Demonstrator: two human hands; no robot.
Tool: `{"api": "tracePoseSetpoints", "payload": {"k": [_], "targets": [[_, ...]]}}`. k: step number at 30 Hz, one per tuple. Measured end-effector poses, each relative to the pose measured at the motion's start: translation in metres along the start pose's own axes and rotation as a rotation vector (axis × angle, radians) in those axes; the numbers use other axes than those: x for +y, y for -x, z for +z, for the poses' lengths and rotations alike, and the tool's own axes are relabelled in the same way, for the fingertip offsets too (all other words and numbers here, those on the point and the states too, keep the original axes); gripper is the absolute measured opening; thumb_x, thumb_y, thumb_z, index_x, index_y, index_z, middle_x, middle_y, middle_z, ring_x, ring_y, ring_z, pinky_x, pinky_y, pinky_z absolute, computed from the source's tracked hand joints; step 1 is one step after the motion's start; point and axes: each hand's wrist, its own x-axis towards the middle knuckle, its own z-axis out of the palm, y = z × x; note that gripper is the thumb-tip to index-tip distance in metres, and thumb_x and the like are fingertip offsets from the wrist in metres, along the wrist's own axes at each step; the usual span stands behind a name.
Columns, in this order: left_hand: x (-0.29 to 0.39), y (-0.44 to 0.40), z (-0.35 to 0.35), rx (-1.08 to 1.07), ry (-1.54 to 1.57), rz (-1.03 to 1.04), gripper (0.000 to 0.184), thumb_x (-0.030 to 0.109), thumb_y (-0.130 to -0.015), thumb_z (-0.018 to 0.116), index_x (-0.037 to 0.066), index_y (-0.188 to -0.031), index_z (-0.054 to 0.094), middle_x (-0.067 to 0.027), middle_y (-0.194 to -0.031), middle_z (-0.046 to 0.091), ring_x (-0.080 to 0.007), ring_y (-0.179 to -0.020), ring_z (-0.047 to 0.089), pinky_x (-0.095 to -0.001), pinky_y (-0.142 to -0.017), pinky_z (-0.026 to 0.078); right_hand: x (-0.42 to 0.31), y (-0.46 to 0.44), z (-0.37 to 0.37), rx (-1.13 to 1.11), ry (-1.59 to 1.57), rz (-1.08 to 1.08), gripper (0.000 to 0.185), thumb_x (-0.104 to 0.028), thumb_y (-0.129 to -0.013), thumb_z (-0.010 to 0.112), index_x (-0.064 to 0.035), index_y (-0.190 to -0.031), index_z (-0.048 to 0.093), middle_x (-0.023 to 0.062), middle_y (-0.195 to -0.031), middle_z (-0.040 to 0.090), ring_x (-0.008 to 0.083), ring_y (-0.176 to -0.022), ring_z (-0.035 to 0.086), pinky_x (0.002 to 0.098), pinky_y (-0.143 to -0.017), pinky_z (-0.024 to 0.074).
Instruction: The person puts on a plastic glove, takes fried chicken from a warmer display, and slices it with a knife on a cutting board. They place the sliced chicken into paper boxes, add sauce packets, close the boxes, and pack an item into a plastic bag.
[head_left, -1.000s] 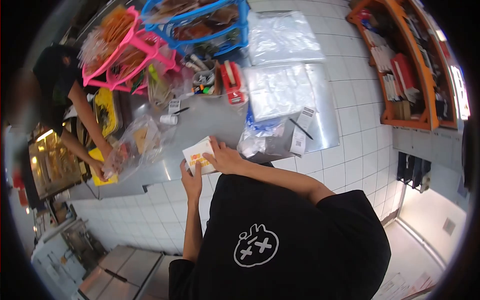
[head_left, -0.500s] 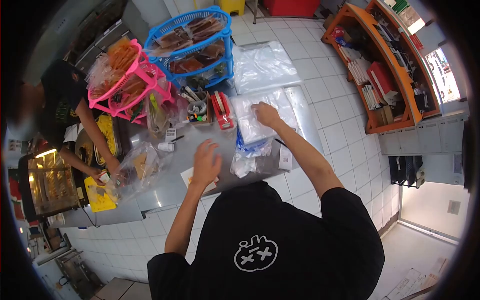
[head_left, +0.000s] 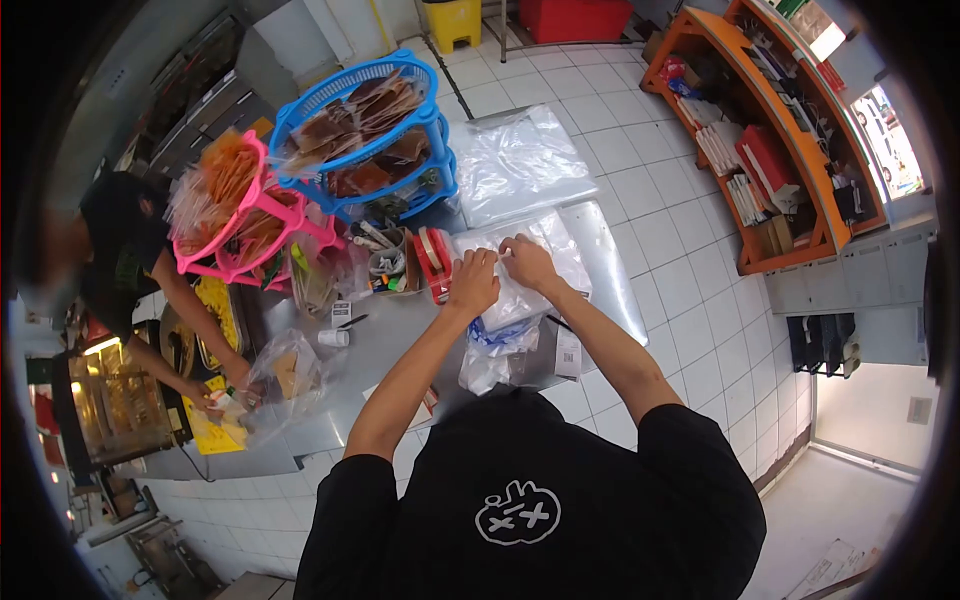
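Note:
A stack of clear plastic bags (head_left: 565, 252) lies on the metal table in front of me. At its near left part, my left hand (head_left: 475, 283) has its fingers curled together on the plastic. Close beside it, my right hand (head_left: 528, 264) pinches the top of the stack, fingertips bent down. The film between the two hands is too clear to make out fully. Just left of my left hand stands a red tape dispenser (head_left: 433, 262). Below the stack are blue-and-white plastic bags (head_left: 498, 350), partly under it.
A blue tiered basket (head_left: 430, 110) and a pink one (head_left: 255, 190) hold packets. More clear bags (head_left: 520, 165) lie beyond. A box of pens (head_left: 392, 265), a paper roll (head_left: 334, 338) and a printed slip (head_left: 567, 355) are nearby. At left, a co-worker's hands (head_left: 225, 398) handle a bag.
My left hand has moved up and right from above the table onto the plastic bags. My right hand stays on the stack, its fingers now bent down. The view has tilted slightly.

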Motion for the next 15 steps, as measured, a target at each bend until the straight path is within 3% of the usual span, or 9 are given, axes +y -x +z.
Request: {"api": "tracePoseSetpoints", "payload": {"k": [2,8,15], "targets": [[-0.001,-0.001,0.002,-0.062,-0.086,-0.055,0.048,0.017,-0.08,0.071,0.005,-0.124,0.055,-0.0152,-0.123,0.053,-0.0351,-0.117,0.049,-0.0494,-0.1,0.041,0.005,0.011,0.003,0.025,-0.11,-0.177,0.017,-0.025,-0.086,0.072,-0.0115,-0.097,0.072,0.0139,-0.098,0.068,0.0308,-0.091,0.068,0.0425,-0.078,0.0537],[-0.001,0.004,0.007,0.189,-0.026,-0.024,0.063,0.001,-0.075,0.068,0.001,-0.135,0.048,-0.0245,-0.129,0.043,-0.0445,-0.124,0.043,-0.0527,-0.103,0.039,-0.002,0.004,-0.027,-0.32,-0.103,-0.133,0.024,-0.027,-0.087,0.069,-0.0151,-0.109,0.069,0.0111,-0.081,0.072,0.0323,-0.082,0.07,0.0451,-0.075,0.0541],[-0.02,-0.004,0.011,0.156,0.255,-0.127,0.065,-0.012,-0.072,0.062,-0.001,-0.134,0.046,-0.0258,-0.132,0.041,-0.0486,-0.122,0.044,-0.0535,-0.104,0.04,0.002,0.005,-0.018,-0.286,-0.189,-0.215,0.026,-0.028,-0.087,0.071,-0.0151,-0.11,0.07,0.0119,-0.081,0.071,0.032,-0.08,0.069,0.0441,-0.073,0.0538]]}}
